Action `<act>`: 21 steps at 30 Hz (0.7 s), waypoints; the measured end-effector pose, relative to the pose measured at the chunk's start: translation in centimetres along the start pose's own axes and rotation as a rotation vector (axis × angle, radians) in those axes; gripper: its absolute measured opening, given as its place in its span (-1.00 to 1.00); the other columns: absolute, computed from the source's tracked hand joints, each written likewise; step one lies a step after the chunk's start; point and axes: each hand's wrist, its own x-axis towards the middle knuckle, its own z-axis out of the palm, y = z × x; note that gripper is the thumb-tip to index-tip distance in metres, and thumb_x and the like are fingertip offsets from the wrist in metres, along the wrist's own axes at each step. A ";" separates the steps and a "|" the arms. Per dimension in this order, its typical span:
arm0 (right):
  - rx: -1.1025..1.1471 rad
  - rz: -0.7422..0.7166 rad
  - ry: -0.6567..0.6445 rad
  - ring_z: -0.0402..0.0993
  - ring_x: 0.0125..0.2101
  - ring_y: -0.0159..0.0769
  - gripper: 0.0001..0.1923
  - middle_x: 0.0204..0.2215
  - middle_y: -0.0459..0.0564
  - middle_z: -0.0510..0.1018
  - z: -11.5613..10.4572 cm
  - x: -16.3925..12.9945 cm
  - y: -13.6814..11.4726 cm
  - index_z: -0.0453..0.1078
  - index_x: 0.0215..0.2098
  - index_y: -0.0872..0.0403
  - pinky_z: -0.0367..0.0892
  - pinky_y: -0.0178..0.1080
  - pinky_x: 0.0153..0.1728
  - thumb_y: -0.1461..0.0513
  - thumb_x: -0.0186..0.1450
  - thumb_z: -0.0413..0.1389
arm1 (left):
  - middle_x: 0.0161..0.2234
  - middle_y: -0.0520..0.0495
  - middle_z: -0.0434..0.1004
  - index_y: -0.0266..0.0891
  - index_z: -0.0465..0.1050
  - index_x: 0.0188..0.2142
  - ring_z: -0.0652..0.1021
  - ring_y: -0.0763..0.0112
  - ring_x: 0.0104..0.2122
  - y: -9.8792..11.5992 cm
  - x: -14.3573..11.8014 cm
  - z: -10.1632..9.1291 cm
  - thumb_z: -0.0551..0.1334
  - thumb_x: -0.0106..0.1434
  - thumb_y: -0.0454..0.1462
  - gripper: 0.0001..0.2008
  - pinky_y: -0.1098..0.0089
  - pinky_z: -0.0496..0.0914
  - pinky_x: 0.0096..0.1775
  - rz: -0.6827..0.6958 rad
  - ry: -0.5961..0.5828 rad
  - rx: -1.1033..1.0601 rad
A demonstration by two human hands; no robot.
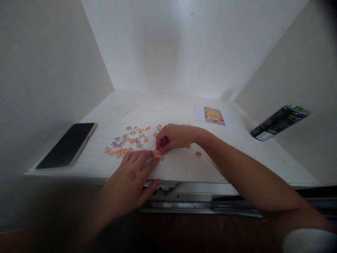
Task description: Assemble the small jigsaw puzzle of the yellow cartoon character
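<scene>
Small jigsaw puzzle pieces [132, 141] in orange, purple and grey lie loose on the white tabletop. Stretched out near the front edge, my left hand [134, 175] rests its fingertips against a few pink and yellow joined pieces [157, 154], its thumb apart by the table edge. From the right, my right hand [172, 137] bends down over the same pieces. Its thumb and index finger pinch at a pink puzzle piece there, mostly covered by the fingers. To its right sits a lone red and yellow piece [198, 154].
A dark-screened phone or tablet [67, 146] lies at the left. Toward the back right is a picture card [214, 116] with a yellow figure, on white paper. A black and green can [280, 122] stands at the right. Pale panels [163, 49] enclose the table.
</scene>
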 end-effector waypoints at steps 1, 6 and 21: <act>-0.001 -0.004 0.001 0.41 -0.47 -0.44 -0.83 -0.45 -0.07 0.58 0.0 0.0 0.0 0.56 -0.28 0.13 0.23 -0.35 -0.40 0.23 0.16 0.25 | 0.07 -0.32 0.34 -0.30 0.34 0.14 0.36 0.00 0.04 0.0 0.0 0.0 0.14 0.34 -0.13 -0.55 -0.03 0.28 0.06 0.002 0.001 0.005; -0.011 -0.014 0.008 0.42 -0.47 -0.44 -0.83 -0.45 -0.07 0.58 0.0 0.0 0.0 0.56 -0.29 0.13 0.23 -0.36 -0.43 0.21 0.16 0.25 | 0.04 -0.29 0.39 -0.30 0.35 0.13 0.39 0.00 0.00 0.1 0.3 -0.1 0.12 0.35 -0.12 -0.56 -0.04 0.28 0.04 0.019 -0.023 0.059; 0.009 -0.068 0.011 0.41 -0.47 -0.44 -0.83 -0.46 -0.07 0.58 0.1 0.1 0.3 0.57 -0.27 0.14 0.24 -0.37 -0.44 0.25 0.16 0.24 | 0.14 -0.23 0.36 -0.25 0.31 0.18 0.36 0.01 0.09 -0.3 0.3 -0.4 0.11 0.35 -0.06 -0.51 -0.02 0.21 0.12 0.053 -0.066 0.069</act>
